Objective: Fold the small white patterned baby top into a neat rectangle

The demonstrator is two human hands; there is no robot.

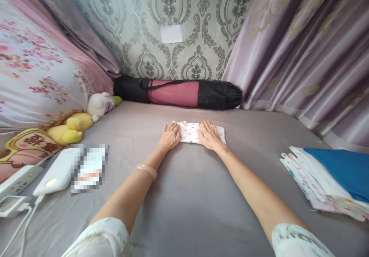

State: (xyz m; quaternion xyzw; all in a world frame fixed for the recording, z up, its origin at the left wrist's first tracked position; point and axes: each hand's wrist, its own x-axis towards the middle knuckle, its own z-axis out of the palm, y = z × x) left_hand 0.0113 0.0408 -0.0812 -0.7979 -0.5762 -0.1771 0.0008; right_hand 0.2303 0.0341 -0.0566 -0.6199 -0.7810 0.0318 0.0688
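Note:
A small folded white cloth [190, 133] with a tiny scattered print lies flat on the grey sheet [184, 203]. My left hand [170, 136] rests on its left end with the fingers stretched forward. On the right part of the cloth my right hand [210, 135] lies flat, fingers spread and palm down. Both hands touch the cloth from above, and neither grips it. Parts of the cloth under the palms are hidden.
A rolled pink mat [173, 93] in a black carrier lies along the wall. Folded cloths [331, 172] are stacked at right. Plush toys [69, 128], a power strip [20, 180], a white device [59, 170] with a cable, and a blurred item [90, 168] are at left.

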